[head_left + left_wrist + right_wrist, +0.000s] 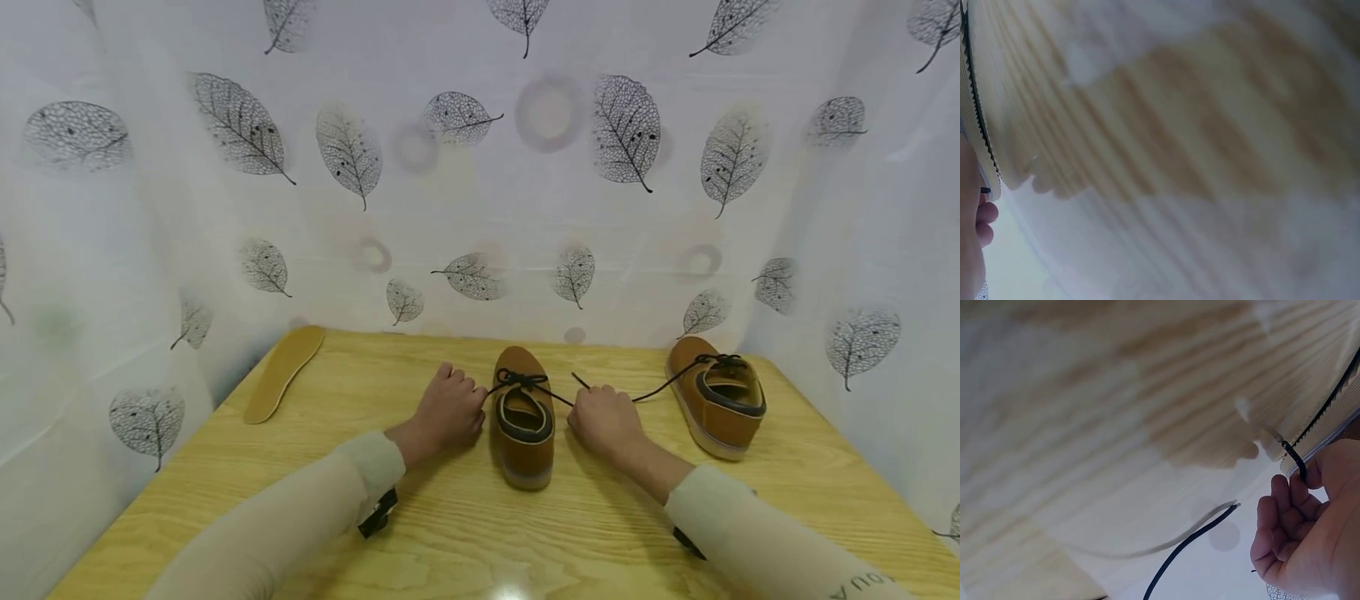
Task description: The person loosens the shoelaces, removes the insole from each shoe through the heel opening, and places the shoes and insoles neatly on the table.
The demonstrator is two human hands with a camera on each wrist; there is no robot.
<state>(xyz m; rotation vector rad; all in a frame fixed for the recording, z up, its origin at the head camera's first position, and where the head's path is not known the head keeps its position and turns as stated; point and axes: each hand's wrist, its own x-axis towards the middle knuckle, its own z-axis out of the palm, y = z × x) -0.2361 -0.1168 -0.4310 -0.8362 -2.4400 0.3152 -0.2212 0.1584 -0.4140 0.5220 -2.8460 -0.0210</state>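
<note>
A brown shoe (527, 454) with a dark collar stands mid-table, its toe pointing away. Black shoelace (522, 379) is gathered in a knot with loops over its tongue. To the left of the shoe, my left hand (450, 408) grips one strand, a dark bit of which shows by the fingers in the left wrist view. My right hand (606, 421), on the other side, pinches the opposite strand (1295, 459) between thumb and finger. Both strands look stretched out sideways from the knot. The palms are mostly hidden in the head view.
A second brown shoe (727, 425) with a black bow stands at the right. Its long lace end (663, 387) trails left past my right hand. A tan insole (283, 377) lies at the left back. A leaf-print curtain (480, 208) encloses the wooden table (465, 542).
</note>
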